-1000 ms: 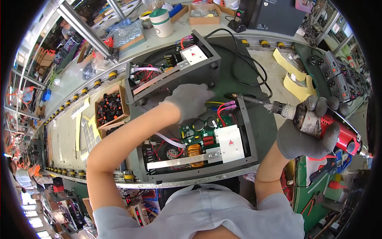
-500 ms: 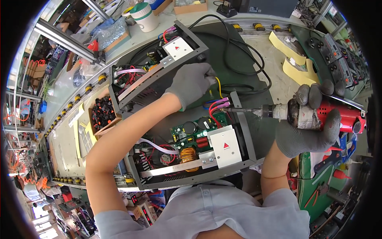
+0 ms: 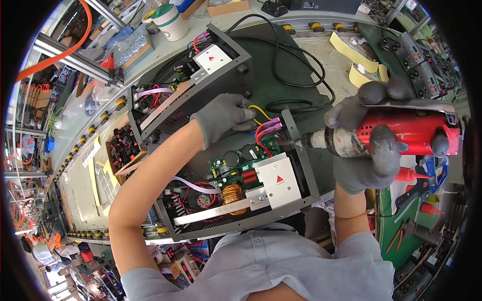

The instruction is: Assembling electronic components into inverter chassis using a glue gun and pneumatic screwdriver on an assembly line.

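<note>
A grey-gloved left hand, my left hand (image 3: 226, 118), is closed with its fingertips pinched at a yellow wire (image 3: 258, 110), just behind the nearer open device. My right hand (image 3: 369, 160), also gloved, wraps around a red power screwdriver (image 3: 401, 131) with a worn, taped front. Its bit points left and meets the right end panel of the nearer dark metal chassis (image 3: 296, 150); the tip's exact contact is hard to see. Inside that chassis are a green circuit board (image 3: 233, 163), a copper coil (image 3: 232, 196), a white cover plate (image 3: 278, 180) and red wires with purple sleeves (image 3: 271, 123).
Behind stands a second open chassis (image 3: 201, 95) of the same kind. A box of small black parts (image 3: 124, 146) sits at left. Black cable (image 3: 301, 83) loops over the green mat, with yellow paper strips (image 3: 351, 52) beyond. Pliers (image 3: 396, 238) lie at lower right.
My left hand has come lower and nearer the device with the yellow wire. The screwdriver has moved left, its chuck closer to the chassis end panel. The whole view has shifted slightly.
</note>
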A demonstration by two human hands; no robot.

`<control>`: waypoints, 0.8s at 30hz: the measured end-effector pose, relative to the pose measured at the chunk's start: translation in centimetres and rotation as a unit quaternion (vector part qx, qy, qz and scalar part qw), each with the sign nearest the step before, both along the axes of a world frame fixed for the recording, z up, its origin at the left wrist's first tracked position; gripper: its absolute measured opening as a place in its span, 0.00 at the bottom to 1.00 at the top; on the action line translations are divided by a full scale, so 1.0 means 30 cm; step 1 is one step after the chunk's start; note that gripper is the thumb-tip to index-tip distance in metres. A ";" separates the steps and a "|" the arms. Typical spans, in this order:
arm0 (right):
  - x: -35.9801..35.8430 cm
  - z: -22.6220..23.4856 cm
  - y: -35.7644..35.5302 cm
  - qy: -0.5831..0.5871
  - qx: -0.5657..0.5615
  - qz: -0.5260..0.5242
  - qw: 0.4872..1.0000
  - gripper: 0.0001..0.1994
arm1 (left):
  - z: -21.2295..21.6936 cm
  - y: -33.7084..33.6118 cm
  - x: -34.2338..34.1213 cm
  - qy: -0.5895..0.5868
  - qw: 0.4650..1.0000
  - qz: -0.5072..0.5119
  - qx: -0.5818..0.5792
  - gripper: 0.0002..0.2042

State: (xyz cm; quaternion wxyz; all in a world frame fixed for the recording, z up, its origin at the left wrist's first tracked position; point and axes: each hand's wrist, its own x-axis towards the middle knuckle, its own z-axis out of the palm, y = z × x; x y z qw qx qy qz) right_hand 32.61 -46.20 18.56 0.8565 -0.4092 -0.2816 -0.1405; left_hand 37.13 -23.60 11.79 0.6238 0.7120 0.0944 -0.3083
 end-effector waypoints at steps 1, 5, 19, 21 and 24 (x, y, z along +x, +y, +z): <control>0.001 -0.005 -0.002 0.000 -0.001 0.001 1.000 0.27 | 0.001 0.000 -0.008 0.000 1.000 0.001 -0.001 0.12; -0.001 -0.048 0.038 0.037 0.005 -0.069 0.997 0.27 | -0.011 -0.013 -0.024 -0.116 0.989 -0.034 0.085 0.11; -0.002 -0.084 0.087 0.060 -0.175 -0.170 0.968 0.24 | -0.040 -0.006 0.000 -0.213 0.951 -0.152 0.163 0.14; -0.003 -0.090 0.087 0.059 -0.185 -0.166 0.967 0.24 | -0.035 -0.009 0.003 -0.178 0.959 -0.158 0.153 0.14; 0.003 -0.094 0.100 0.055 -0.197 -0.155 0.966 0.23 | -0.050 0.003 0.011 -0.088 0.984 -0.137 0.071 0.15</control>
